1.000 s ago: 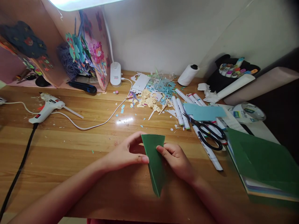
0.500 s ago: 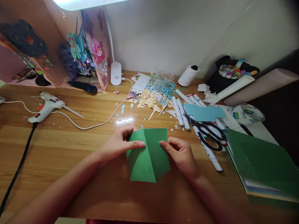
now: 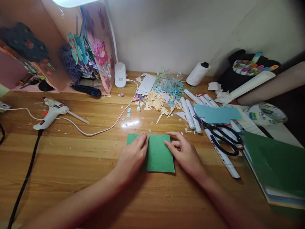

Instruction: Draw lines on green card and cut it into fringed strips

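A sheet of green paper lies low over the wooden desk in front of me, its left part mostly under my hand. My left hand is closed, its fingers pressed together on the sheet along the middle crease. Between thumb and fingers, my right hand pinches the sheet's upper right edge. The paper's lower left part is hidden behind my left hand. To the right of my right hand lie black-handled scissors on top of several white markers.
Paper scraps are heaped by the wall. A white glue gun with a black cable lies left. Right are a blue paper strip, a stack of coloured paper, clear tape and a thread spool. A box cutter lies back left.
The green paper has come down from a raised, tent-like bend to lying flatter. My left hand has turned over from gripping its edge to pressing on its top; my right hand stays at the right edge.
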A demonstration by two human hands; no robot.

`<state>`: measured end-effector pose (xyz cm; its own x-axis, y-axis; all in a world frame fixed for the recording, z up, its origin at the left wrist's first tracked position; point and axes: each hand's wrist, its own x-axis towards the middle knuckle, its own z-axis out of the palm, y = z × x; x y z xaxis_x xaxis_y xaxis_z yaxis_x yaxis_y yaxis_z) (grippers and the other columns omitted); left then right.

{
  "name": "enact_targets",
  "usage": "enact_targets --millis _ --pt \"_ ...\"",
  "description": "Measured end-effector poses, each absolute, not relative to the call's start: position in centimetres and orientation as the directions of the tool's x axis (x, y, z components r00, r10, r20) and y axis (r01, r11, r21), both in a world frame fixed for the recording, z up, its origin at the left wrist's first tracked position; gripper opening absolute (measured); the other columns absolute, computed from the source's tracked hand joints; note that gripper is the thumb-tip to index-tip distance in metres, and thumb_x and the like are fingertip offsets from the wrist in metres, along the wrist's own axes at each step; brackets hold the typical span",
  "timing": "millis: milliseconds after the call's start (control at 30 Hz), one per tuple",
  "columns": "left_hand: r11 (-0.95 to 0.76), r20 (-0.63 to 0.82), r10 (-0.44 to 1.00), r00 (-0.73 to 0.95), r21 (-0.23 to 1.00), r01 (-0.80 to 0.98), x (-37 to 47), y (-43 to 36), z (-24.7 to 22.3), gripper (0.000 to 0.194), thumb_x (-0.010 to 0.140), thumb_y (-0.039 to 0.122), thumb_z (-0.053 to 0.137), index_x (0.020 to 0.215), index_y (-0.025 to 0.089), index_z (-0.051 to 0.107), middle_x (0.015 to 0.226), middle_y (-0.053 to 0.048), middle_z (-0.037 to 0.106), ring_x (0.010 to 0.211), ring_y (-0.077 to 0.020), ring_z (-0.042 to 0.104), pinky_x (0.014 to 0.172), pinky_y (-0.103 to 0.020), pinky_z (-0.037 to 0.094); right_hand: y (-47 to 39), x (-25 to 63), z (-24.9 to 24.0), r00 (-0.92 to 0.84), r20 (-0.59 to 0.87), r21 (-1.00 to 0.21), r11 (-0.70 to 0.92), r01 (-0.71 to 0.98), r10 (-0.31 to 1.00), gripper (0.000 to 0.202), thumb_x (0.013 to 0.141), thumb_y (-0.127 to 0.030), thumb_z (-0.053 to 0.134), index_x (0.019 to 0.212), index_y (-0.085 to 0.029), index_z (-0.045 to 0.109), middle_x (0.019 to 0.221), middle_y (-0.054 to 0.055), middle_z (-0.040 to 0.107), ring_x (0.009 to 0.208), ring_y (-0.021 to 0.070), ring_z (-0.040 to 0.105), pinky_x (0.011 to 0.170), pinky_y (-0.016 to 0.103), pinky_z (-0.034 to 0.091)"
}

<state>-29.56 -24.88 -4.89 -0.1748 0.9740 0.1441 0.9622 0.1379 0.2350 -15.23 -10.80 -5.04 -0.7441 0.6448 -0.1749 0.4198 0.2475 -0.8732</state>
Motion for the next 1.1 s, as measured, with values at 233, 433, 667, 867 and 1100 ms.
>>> enact_targets --millis 233,433,667,867,1100 --pt "0.130 0.133 0.982 -0.133 0.031 0.991 -29.0 -24.7 -4.9 0.049 0.083 -0.005 0.026 0.125 0.001 0.049 0.127 -0.020 0.055 0.116 -0.0234 0.055 0.096 -0.031 0.048 -10.1 -16.3 -5.0 -0.671 -0.133 -0.700 0.410 0.584 0.730 0.038 0.088 -0.043 0.046 0.058 -0.020 0.040 0.049 -0.004 0.042 0.047 0.0115 0.036 0.047 0.024 0.022" --pt "0.115 0.157 0.982 -0.102 -0.074 0.991 -29.1 -24.5 -5.1 0.049 0.083 -0.006 0.026 0.123 -0.001 0.053 0.124 -0.018 0.059 0.110 -0.0241 0.060 0.089 -0.030 0.053 -10.2 -16.6 -4.2 -0.655 -0.214 -0.572 0.451 0.685 0.725 0.036 0.088 -0.036 0.045 0.056 -0.020 0.038 0.047 -0.004 0.036 0.046 0.0115 0.032 0.049 0.027 0.015" --pt "0.133 0.159 0.980 -0.118 -0.087 0.987 -29.1 -24.5 -5.1 0.050 0.086 -0.003 0.023 0.124 0.004 0.054 0.125 -0.012 0.060 0.110 -0.0202 0.060 0.089 -0.026 0.052 -10.6 -15.6 -4.5 -0.667 -0.204 -0.632 0.423 0.649 0.717 0.039 0.087 -0.039 0.045 0.055 -0.019 0.034 0.048 -0.004 0.036 0.046 0.0107 0.031 0.048 0.025 0.017" --pt "0.153 0.031 0.987 -0.159 0.147 0.977 -29.7 -25.4 -5.1 0.048 0.096 0.024 0.031 0.140 0.005 0.033 0.146 -0.012 0.037 0.133 -0.0225 0.036 0.107 -0.037 0.037 -10.5 -15.0 -4.7 -0.697 -0.277 -0.750 0.304 0.587 0.662 0.042 0.087 -0.049 0.044 0.057 -0.020 0.042 0.042 -0.005 0.044 0.040 0.0114 0.043 0.046 0.022 0.026" --pt "0.198 -0.048 0.980 -0.192 0.208 0.958 -29.9 -25.8 -4.9 0.052 0.096 0.021 0.027 0.146 0.017 0.018 0.153 -0.002 0.020 0.140 -0.0184 0.018 0.111 -0.040 0.027 -11.2 -14.8 -4.5 -0.679 -0.241 -0.675 0.383 0.630 0.693 0.043 0.087 -0.043 0.046 0.052 -0.020 0.042 0.043 -0.002 0.054 0.042 0.0123 0.046 0.047 0.023 0.029"
